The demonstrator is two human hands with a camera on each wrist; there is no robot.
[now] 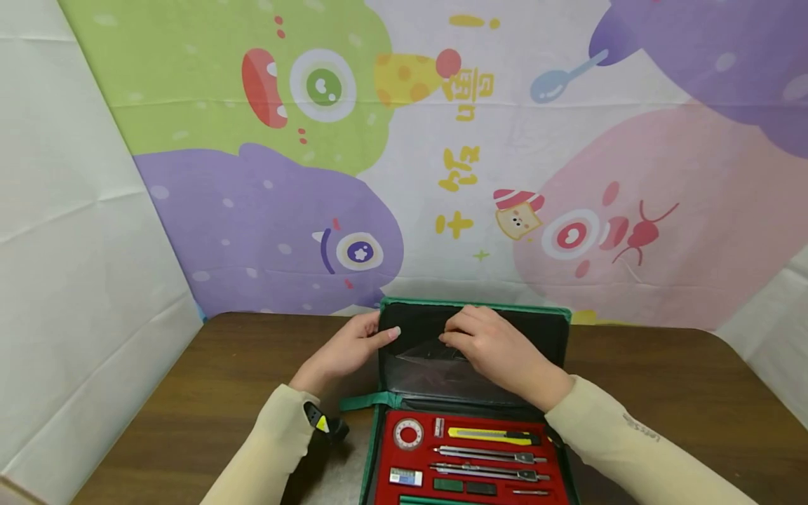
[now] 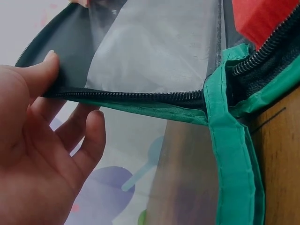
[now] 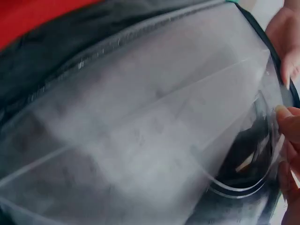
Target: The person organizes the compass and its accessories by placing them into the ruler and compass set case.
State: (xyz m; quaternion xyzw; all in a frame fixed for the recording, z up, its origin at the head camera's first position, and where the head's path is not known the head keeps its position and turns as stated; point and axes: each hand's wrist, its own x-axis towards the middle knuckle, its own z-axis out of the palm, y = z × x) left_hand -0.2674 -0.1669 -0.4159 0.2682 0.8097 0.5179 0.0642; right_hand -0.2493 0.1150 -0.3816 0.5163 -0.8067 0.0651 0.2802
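Observation:
A green-edged zip case stands open, its black lid (image 1: pixel 413 319) raised at the back. My left hand (image 1: pixel 353 347) grips the lid's left edge, thumb on the inner face and fingers behind, beside the zip (image 2: pixel 140 95). Across the lid's lower part lies a clear pocket (image 1: pixel 410 379). My right hand (image 1: pixel 499 347) pinches a clear plastic piece (image 3: pixel 211 112) between thumb and fingers, over the lid. It shows straight edges and a curved outline; I cannot tell whether it is a drawing template or the pocket's film. In the right wrist view, both hands' fingers appear at the right side.
The case's red tray (image 1: pixel 428 452) holds a round white ring (image 1: pixel 408 435), a sharpener (image 1: pixel 438 427), a yellow utility knife (image 1: pixel 489 436), compasses (image 1: pixel 486 454) and an eraser (image 1: pixel 406 477). A green strap (image 1: pixel 366 401) sticks out left. Behind the brown table (image 1: pixel 252 365) hangs a cartoon-print cloth (image 1: pixel 454 266).

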